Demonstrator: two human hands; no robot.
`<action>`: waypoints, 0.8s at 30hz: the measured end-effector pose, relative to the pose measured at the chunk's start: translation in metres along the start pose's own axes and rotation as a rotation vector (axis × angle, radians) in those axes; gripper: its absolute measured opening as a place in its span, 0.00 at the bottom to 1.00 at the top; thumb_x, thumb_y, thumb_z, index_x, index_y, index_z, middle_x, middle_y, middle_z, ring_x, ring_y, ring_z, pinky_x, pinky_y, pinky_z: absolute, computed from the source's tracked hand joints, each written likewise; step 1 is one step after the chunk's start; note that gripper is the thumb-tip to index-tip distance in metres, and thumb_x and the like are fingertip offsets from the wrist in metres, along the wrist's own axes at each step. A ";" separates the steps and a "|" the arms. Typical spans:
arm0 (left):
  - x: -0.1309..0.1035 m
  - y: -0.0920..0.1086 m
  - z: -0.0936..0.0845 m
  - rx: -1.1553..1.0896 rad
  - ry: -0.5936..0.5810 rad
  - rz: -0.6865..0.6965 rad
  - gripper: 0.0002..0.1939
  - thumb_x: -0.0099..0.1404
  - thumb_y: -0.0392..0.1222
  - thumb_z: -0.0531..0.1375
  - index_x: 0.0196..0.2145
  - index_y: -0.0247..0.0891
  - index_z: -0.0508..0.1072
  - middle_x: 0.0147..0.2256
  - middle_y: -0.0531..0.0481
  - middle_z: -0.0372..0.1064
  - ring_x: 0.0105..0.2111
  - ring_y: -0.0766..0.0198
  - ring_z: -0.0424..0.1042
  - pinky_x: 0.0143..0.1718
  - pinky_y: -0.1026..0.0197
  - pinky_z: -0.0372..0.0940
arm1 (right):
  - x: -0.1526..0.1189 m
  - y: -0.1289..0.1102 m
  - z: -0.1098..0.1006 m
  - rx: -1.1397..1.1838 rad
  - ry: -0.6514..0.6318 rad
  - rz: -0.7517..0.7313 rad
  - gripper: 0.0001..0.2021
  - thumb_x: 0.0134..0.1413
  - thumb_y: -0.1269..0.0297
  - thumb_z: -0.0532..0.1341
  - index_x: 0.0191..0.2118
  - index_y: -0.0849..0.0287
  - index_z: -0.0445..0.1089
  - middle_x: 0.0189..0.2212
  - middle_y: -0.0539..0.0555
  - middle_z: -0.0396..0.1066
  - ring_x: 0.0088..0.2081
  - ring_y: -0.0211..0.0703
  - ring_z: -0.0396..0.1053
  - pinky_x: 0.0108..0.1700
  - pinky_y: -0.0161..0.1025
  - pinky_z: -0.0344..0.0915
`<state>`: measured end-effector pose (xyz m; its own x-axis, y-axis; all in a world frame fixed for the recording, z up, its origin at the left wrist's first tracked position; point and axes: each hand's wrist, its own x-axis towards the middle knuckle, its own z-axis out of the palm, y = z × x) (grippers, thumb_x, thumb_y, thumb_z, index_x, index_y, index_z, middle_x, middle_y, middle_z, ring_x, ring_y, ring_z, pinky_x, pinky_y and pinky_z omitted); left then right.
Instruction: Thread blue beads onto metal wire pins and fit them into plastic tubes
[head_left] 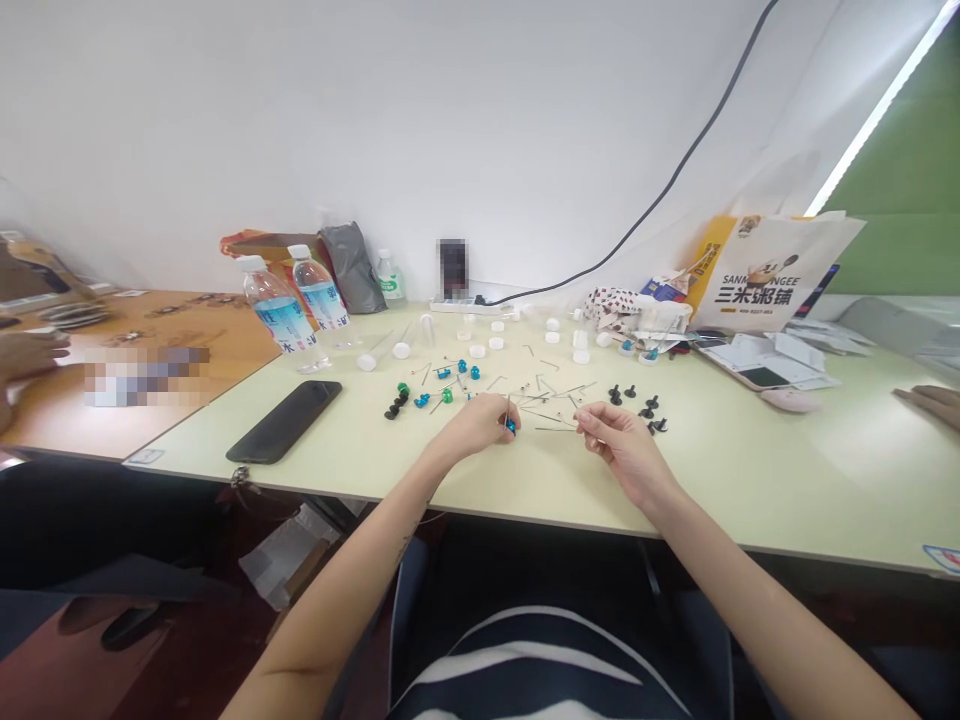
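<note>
My left hand (pixel 489 424) is closed around a small shiny blue part (pixel 511 426), with a thin metal rod (pixel 508 404) standing up at its fingertips. To the right, the fingertips of my right hand (pixel 611 440) are pinched together at the end of a thin metal rod (pixel 556 430) that points left. Between and beyond my hands lie many thin rods, some bent like hex keys (pixel 496 382). Small blue parts (pixel 463 367), a green part (pixel 447 396) and black parts (pixel 396 406) lie to the left. More black parts (pixel 649 408) lie beyond my right hand.
White caps (pixel 496 344) and clear tubes (pixel 375 354) stand or lie farther back. A black phone (pixel 285 421) and two water bottles (pixel 279 312) are on the left. A paper bag (pixel 765 270) stands back right. Other people's hands (pixel 34 355) show at both sides.
</note>
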<state>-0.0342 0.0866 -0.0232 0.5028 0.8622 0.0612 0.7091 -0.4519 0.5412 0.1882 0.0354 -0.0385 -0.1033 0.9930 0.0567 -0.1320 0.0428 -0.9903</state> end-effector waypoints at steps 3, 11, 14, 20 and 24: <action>-0.003 0.002 0.003 -0.150 0.054 -0.028 0.09 0.51 0.35 0.58 0.32 0.37 0.74 0.27 0.50 0.69 0.30 0.63 0.68 0.33 0.64 0.61 | 0.004 -0.004 0.013 0.038 -0.015 -0.023 0.12 0.44 0.55 0.64 0.29 0.59 0.68 0.25 0.49 0.64 0.21 0.30 0.54 0.26 0.32 0.56; -0.025 0.022 0.024 -0.630 0.285 0.004 0.15 0.58 0.43 0.57 0.42 0.35 0.69 0.34 0.47 0.69 0.32 0.63 0.71 0.36 0.60 0.67 | -0.005 -0.004 0.027 -0.132 0.026 -0.176 0.14 0.47 0.53 0.62 0.28 0.61 0.68 0.23 0.50 0.64 0.22 0.33 0.56 0.26 0.34 0.58; -0.034 0.025 0.034 -0.715 0.281 -0.012 0.15 0.57 0.44 0.59 0.40 0.34 0.69 0.31 0.48 0.69 0.29 0.65 0.70 0.35 0.60 0.68 | -0.009 -0.001 0.020 -0.169 0.025 -0.188 0.13 0.47 0.54 0.62 0.29 0.61 0.69 0.21 0.49 0.63 0.22 0.34 0.58 0.26 0.34 0.59; -0.041 0.024 0.038 -0.710 0.306 -0.027 0.15 0.56 0.46 0.60 0.39 0.35 0.71 0.33 0.47 0.69 0.27 0.66 0.68 0.27 0.63 0.68 | -0.015 0.004 0.019 -0.198 -0.036 -0.158 0.13 0.47 0.54 0.63 0.30 0.61 0.70 0.20 0.49 0.65 0.22 0.35 0.63 0.26 0.35 0.62; -0.041 0.027 0.036 -0.753 0.302 -0.005 0.15 0.55 0.45 0.61 0.38 0.34 0.72 0.33 0.47 0.69 0.29 0.66 0.67 0.28 0.63 0.69 | -0.015 0.005 0.022 -0.237 -0.034 -0.195 0.13 0.47 0.53 0.62 0.29 0.61 0.70 0.20 0.49 0.66 0.21 0.35 0.64 0.26 0.35 0.63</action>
<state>-0.0183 0.0310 -0.0412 0.2688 0.9370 0.2230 0.1340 -0.2656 0.9547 0.1672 0.0180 -0.0413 -0.1319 0.9596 0.2484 0.0804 0.2601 -0.9622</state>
